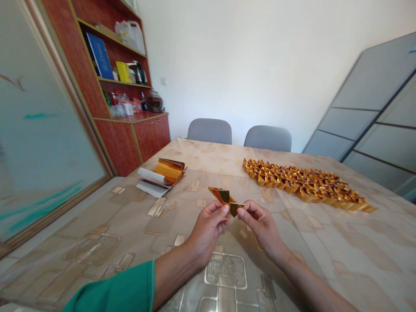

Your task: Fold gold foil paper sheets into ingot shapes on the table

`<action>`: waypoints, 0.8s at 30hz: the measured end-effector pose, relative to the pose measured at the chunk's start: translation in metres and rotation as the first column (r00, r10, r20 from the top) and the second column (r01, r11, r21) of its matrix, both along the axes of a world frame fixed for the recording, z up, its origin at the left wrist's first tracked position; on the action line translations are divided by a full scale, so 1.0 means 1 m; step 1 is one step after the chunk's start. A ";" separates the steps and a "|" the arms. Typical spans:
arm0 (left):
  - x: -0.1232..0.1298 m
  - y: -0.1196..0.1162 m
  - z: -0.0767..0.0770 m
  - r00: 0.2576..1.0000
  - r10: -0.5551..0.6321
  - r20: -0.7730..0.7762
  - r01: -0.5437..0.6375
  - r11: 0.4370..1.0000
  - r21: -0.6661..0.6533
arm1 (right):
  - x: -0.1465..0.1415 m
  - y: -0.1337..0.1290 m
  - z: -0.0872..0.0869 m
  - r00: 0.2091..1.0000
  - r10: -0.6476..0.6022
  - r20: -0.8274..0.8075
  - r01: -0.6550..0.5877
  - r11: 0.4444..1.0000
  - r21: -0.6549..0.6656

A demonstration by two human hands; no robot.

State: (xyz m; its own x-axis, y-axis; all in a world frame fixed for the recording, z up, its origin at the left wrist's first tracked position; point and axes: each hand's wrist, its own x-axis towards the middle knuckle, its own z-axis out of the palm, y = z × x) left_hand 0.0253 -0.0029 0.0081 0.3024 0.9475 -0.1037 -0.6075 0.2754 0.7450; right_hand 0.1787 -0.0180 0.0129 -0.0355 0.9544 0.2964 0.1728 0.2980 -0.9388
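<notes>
A small piece of folded gold foil paper [224,196] is held up over the near middle of the table. My left hand [211,219] pinches its left and lower part between thumb and fingers. On the other side, my right hand [260,219] grips the right edge with thumb and fingertips. Pointed, angled flaps stand out at the paper's upper left and bottom. Fingers cover parts of both edges. Farther left lies a curled stack of gold and white paper sheets [167,172]. To the right, many folded gold paper pieces [302,182] sit packed in rows.
A patterned tablecloth [130,234] covers the table. Two grey chairs [209,131] stand at its far side, by the white wall. A reddish wooden cabinet [151,134] with filled shelves is at the back left; grey panels [367,95] lean at the right.
</notes>
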 end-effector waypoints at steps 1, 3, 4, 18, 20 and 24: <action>0.000 0.000 0.000 1.000 -0.003 0.003 0.003 1.000 -0.006 | -0.001 0.000 0.000 1.000 0.019 -0.003 -0.019 1.000 -0.015; 0.000 0.000 -0.001 1.000 -0.006 0.009 0.006 1.000 -0.019 | -0.003 0.001 0.000 0.998 0.066 -0.016 -0.067 0.997 -0.046; 0.000 0.000 -0.001 1.000 -0.008 0.009 0.008 1.000 -0.027 | -0.004 0.002 -0.001 0.996 0.086 -0.028 -0.087 0.995 -0.055; 0.001 0.001 0.003 0.975 0.122 -0.187 -0.080 0.973 0.218 | -0.008 -0.001 0.007 0.971 0.167 -0.169 -0.190 0.974 -0.124; 0.000 0.003 0.002 0.945 0.190 -0.265 -0.089 0.932 0.353 | -0.005 0.000 0.004 0.977 0.143 -0.161 -0.163 0.979 -0.120; -0.005 0.005 0.002 0.801 0.432 -0.413 -0.111 0.787 0.607 | -0.001 0.004 -0.003 0.984 0.075 -0.159 -0.096 0.987 -0.129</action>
State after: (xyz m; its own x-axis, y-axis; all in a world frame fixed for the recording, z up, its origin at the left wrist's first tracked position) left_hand 0.0204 0.0021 0.0105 0.0761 0.9219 0.3799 -0.0796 -0.3741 0.9240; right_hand 0.1781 -0.0143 0.0099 -0.0828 0.9814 0.1730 0.0028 0.1738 -0.9848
